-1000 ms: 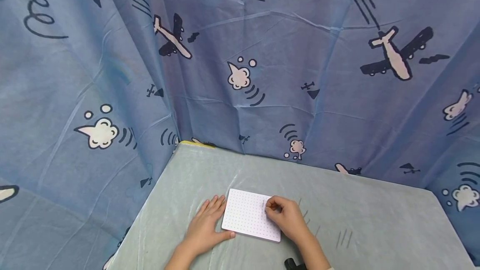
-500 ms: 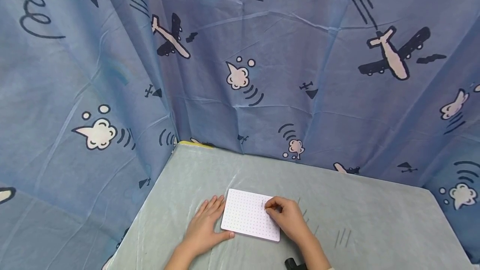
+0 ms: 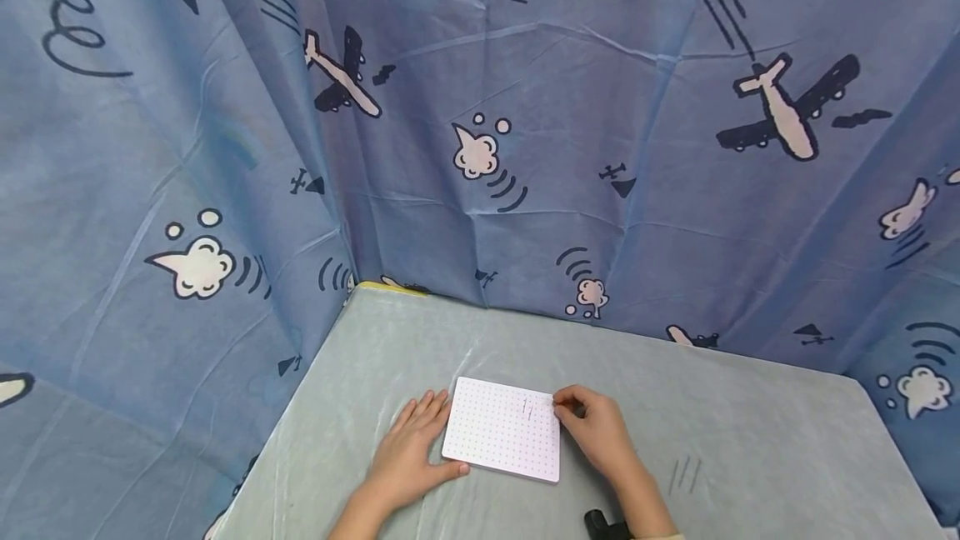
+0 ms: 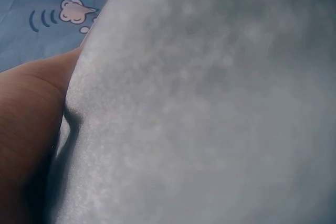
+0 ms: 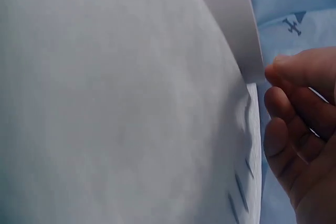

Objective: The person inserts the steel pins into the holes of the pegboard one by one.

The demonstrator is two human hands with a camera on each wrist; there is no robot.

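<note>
A white dotted notepad [image 3: 491, 432] lies on the pale cloth-covered table, with two short dark strokes near its upper right corner. My left hand [image 3: 411, 452] rests flat beside it, fingers extended at its left edge and thumb by the lower left corner. At the pad's upper right edge is my right hand [image 3: 596, 432], thumb and index finger pinched together and the other fingers curled. Whatever small writing tool sits in that pinch is hidden by the fingers. The right wrist view has the pinching hand [image 5: 304, 114] next to the pad's edge [image 5: 239, 24].
The grey-green table cover [image 3: 765, 432] reaches to a blue printed curtain [image 3: 525, 148] at the back and left. A black object [image 3: 606, 526] sits against the right forearm. Much of the left wrist view is blurred table cover [image 4: 210, 103].
My right hand has moved right, off the written area to the pad's right edge. A second dark stroke now shows beside the first. The left hand has stayed still.
</note>
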